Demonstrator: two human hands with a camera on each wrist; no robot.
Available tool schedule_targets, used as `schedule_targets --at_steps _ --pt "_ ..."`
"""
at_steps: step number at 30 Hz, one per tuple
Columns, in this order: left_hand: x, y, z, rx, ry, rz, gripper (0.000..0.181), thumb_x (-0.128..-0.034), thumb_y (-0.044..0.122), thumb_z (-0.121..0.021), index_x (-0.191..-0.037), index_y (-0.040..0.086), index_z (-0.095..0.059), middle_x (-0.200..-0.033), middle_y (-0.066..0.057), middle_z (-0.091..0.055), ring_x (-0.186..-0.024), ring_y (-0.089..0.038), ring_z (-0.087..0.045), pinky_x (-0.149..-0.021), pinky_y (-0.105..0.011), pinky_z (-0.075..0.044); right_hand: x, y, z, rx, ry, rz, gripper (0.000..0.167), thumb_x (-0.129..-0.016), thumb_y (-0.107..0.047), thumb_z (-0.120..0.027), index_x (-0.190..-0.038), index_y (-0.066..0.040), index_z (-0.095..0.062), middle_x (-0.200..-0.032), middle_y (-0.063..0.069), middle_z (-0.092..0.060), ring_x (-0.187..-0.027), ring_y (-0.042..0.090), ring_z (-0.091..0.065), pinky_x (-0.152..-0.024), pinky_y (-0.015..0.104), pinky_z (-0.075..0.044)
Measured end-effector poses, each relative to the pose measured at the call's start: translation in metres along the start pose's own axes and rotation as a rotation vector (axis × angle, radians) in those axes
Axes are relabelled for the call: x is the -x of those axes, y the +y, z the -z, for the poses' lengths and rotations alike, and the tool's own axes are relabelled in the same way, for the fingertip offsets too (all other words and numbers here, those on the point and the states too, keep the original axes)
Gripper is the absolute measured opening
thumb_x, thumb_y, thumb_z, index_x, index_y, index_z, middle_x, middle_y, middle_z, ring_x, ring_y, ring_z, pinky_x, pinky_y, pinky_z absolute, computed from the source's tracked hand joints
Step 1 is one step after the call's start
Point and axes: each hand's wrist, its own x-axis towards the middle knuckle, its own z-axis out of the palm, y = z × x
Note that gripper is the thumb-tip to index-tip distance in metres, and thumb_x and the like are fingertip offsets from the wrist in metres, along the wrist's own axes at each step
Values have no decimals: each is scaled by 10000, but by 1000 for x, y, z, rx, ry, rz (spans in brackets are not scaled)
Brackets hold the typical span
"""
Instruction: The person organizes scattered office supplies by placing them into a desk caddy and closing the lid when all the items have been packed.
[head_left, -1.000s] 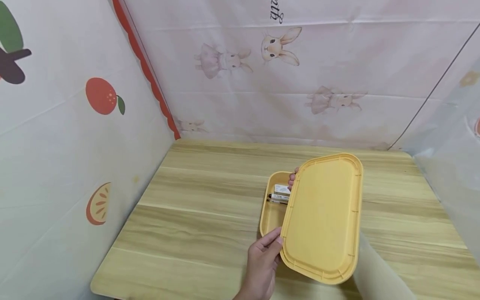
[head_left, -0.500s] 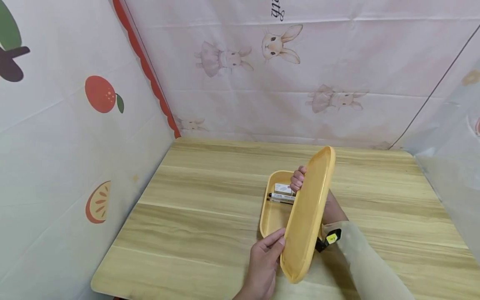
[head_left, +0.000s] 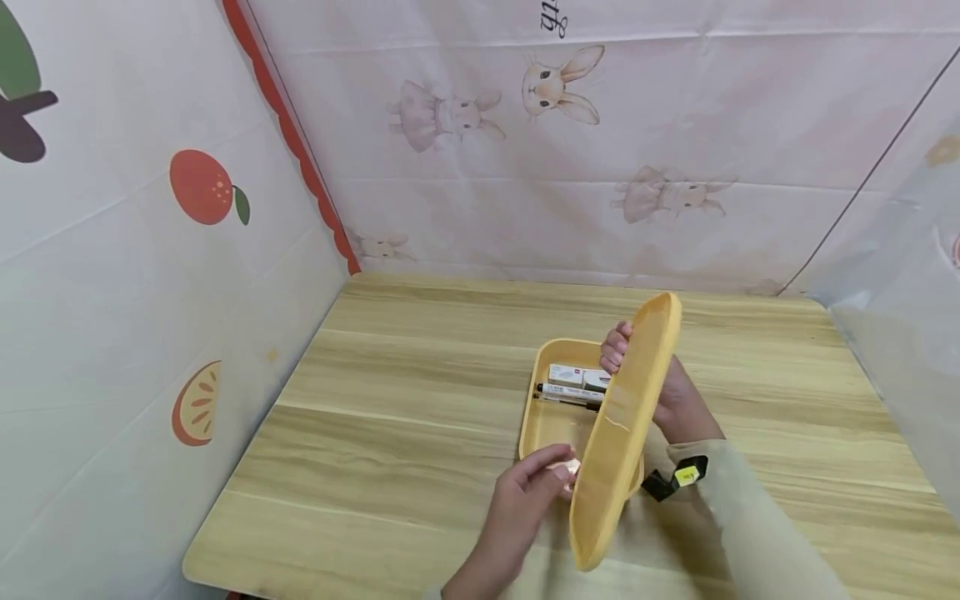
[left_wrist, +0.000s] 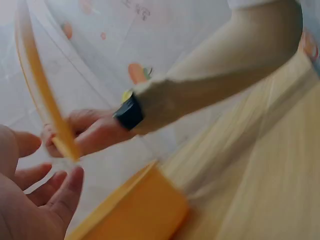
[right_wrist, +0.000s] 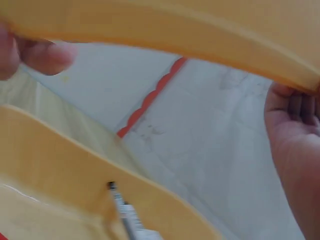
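My right hand (head_left: 675,400) grips a yellow plastic lid (head_left: 628,425) by its far part, fingers curled over the rim. The lid stands tilted nearly on edge, above the right part of a matching yellow box (head_left: 542,442). My left hand (head_left: 521,500) is beside the lid's near lower edge; in the left wrist view its fingers (left_wrist: 31,176) are spread and slightly apart from the lid (left_wrist: 47,95). Inside the box lie a white-barrelled marker (head_left: 562,391), a thin dark pen (head_left: 561,402) and a small white carton (head_left: 566,374). The lid hides the box's right side.
The box rests on a light wood-grain table (head_left: 405,400). A fabric wall with rabbit prints (head_left: 480,217) stands behind it, and a white fruit-print wall (head_left: 112,333) on the left. A dark band with a yellow tag (head_left: 686,476) is on the right wrist.
The lid has turned from showing its broad underside to nearly edge-on, then shifted slightly right. My left fingers have come off its edge. More of the box's contents shows.
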Motion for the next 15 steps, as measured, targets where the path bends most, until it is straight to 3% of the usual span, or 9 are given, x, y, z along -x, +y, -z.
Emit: schedule_targets --at_steps 2,4,7,11,15 --pt "2 12 8 -75 -17 -54 360 -966 173 -671 -1302 46 -649 -1216 -222 -677 -994 -232 -699 -897 -276 -570 7 -8 -6 148 94 14 177 -1079 -26 -377 -1025 -49 -543 -903 49 -606 -814 155 -608 -770 258 -522" --pt "6 24 16 -117 -34 -109 354 -981 180 -656 -1312 56 -644 -1212 -238 -678 -1011 -263 -708 -925 -298 -565 5 -14 -10 243 110 33 187 -1080 -41 -371 -1037 -49 -552 -914 42 -614 -819 150 -610 -771 257 -512" --pt "15 40 25 -128 -63 -141 361 -1009 185 -619 -1340 43 -621 -1277 -204 -663 -1045 -241 -709 -947 -318 -559 10 -23 -13 411 137 57 218 -1073 -95 -397 -1064 -57 -612 -945 27 -685 -859 134 -667 -791 249 -536" --pt "23 49 34 -130 -71 -111 371 -1029 190 -587 -1353 10 -603 -1356 -180 -623 -1084 -169 -695 -946 -314 -558 16 -31 -13 530 228 40 257 -1079 -128 -385 -1019 -65 -627 -949 14 -686 -852 128 -677 -779 246 -539" --pt "25 44 39 -106 -46 -71 388 -1010 179 -618 -1329 -42 -602 -1290 -213 -648 -1052 -159 -705 -920 -314 -569 23 -36 -11 572 359 -7 213 -1068 -133 -451 -924 -50 -585 -924 22 -637 -820 132 -645 -763 243 -535"
